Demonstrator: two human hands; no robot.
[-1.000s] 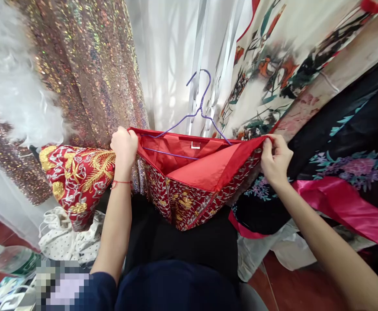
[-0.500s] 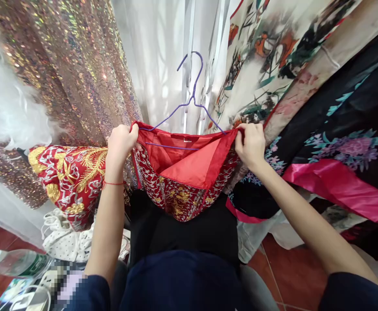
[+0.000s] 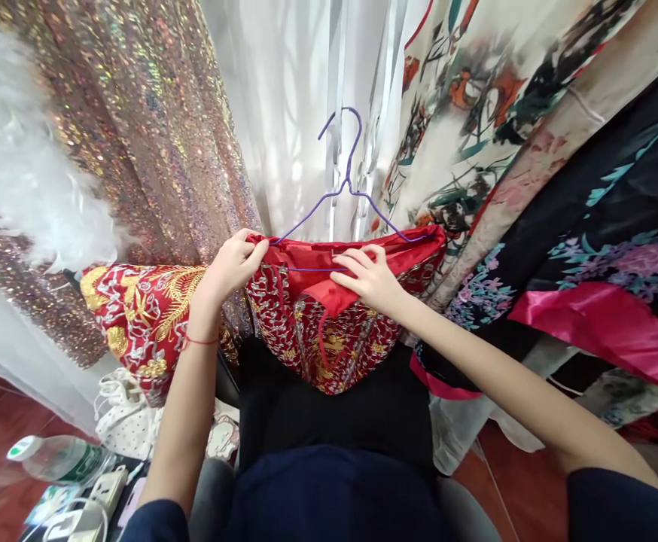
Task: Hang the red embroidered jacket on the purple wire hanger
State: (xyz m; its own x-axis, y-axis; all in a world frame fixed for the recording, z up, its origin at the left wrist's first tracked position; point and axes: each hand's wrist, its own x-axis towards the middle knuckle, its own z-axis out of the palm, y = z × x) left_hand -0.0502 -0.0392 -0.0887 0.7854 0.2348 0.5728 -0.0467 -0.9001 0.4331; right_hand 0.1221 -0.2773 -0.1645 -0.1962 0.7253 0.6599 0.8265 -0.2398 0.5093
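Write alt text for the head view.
The left hand pinches the top edge of a red embroidered garment on a purple wire hanger, while the right hand rests on its lining. Sequined fabric and floral robes hang around.

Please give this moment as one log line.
left hand: grips red garment | right hand: on its lining | purple hanger: in garment

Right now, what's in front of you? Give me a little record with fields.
Left hand: pinches the left top edge of the red embroidered garment
Hanger: purple wire, inside the garment's top
Right hand: fingers on its red lining by the hanger bar; grip unclear
Around: sequin fabric left, black floral robe right, white curtain behind
Floor: plastic bottle, lower left
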